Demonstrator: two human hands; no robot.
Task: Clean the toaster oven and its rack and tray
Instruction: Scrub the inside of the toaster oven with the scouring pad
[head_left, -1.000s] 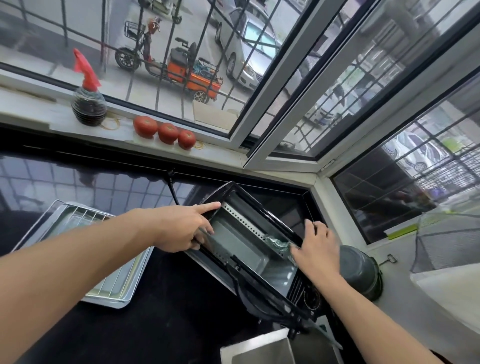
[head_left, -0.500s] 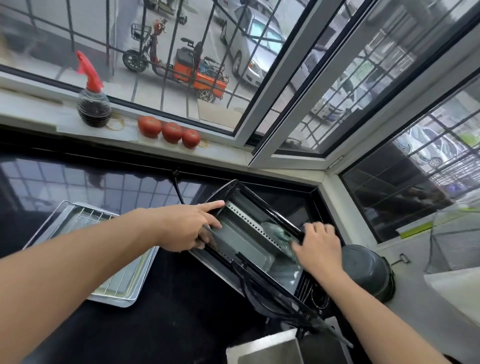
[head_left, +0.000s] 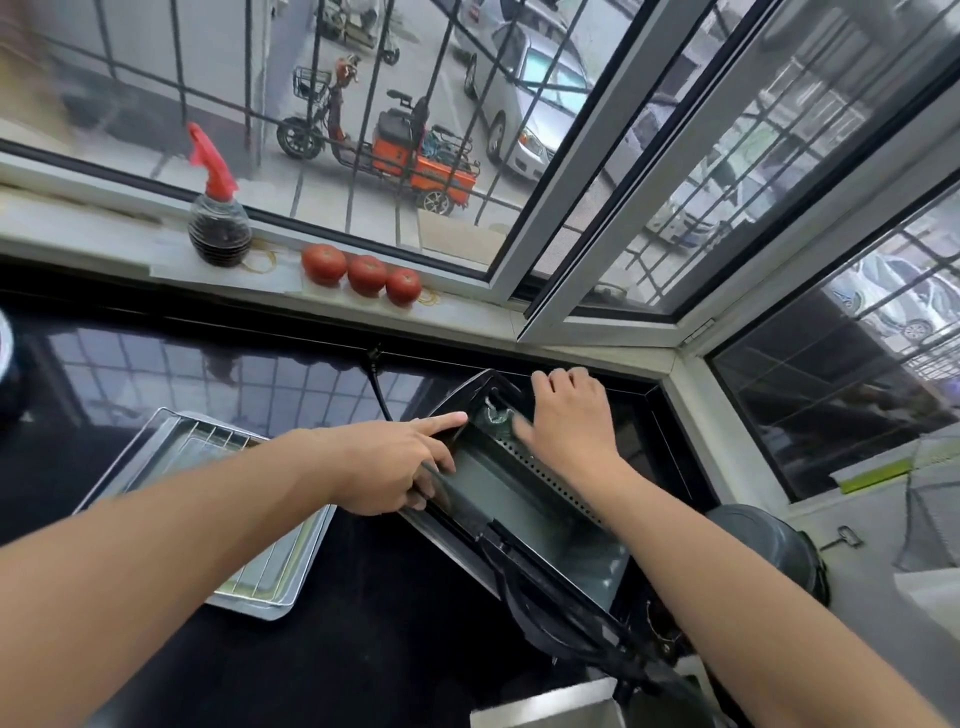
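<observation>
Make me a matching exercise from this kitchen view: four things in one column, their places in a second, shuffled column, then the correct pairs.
Things:
1. spray bottle
2. tomatoes
3. rack
4. left hand

Places:
A. lying in the tray on the black counter
B. gripping the left edge of the toaster oven
C. at the left of the windowsill, red trigger on top
D. in a row of three on the windowsill, right of the bottle

Pairs: 1-C, 2-D, 3-A, 4-B
</observation>
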